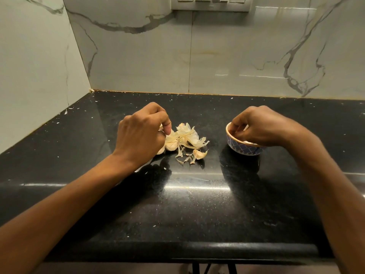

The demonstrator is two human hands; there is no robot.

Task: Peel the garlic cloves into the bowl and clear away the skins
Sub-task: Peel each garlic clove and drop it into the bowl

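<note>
left grip [142,133] at left end of garlic pile, fingers and thumb curled onto unpeeled garlic cloves [170,144] lying on black surface [187,204]. papery skins [187,134] heaped just right of cloves, touching them; one loose clove [199,154] at pile's near edge. right grip [256,127] over blue patterned bowl [245,150], fingertips curled inside rim; cannot tell whether it holds anything. bowl stands right of pile, apart from it, white contents partly visible.
</note>
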